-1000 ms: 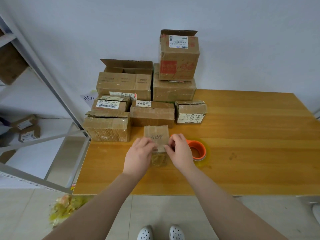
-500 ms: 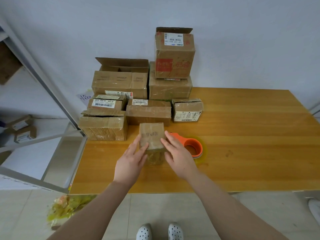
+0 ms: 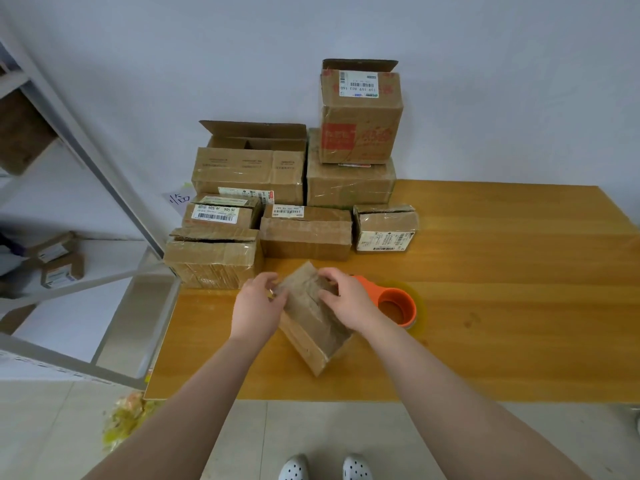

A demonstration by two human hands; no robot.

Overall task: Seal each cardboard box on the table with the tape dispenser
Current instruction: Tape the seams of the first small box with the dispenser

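A small brown cardboard box [image 3: 313, 323] sits turned at an angle on the wooden table [image 3: 485, 341], its near corner pointing toward me. My left hand [image 3: 258, 304] grips its left far corner with curled fingers. My right hand [image 3: 348, 299] grips its right far edge, fingers curled over the top. Just right of my right hand lies the orange tape dispenser [image 3: 394, 303] with a roll of clear tape, partly hidden by that hand.
Several taped and open cardboard boxes [image 3: 304, 233] are stacked at the table's back left, the tallest stack [image 3: 360, 112] against the wall. A metal shelf frame [image 3: 104, 188] with small boxes stands left of the table. Yellowish tape scraps [image 3: 128, 417] lie on the floor.
The small box has been turned from square-on to diagonal. Both hands went from flat against its sides to gripping its far corners.
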